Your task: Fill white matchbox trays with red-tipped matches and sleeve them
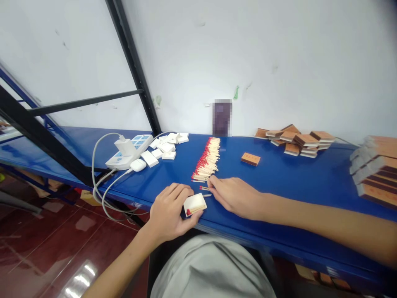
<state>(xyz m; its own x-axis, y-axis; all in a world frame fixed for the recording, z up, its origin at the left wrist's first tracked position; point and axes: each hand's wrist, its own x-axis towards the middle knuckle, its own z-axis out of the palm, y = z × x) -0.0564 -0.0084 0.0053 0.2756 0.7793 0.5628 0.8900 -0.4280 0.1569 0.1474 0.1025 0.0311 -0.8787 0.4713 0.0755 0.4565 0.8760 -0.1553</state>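
My left hand is closed around a small white matchbox tray near the table's front edge. A few red-headed matches lie along the tray's near side. My right hand has its thumb and forefinger pinched on the ends of a few matches just beyond the tray. Past these fingers, a long slanting pile of matches runs toward the wall, red heads to the left. A single match lies between the tray and my right hand.
Several white trays lie at back left, beside a power strip with cables. One orange-brown matchbox sits right of the pile. Several more matchboxes are heaped at back right, and wrapped matchbox packs stand farther right. A black metal post rises at left.
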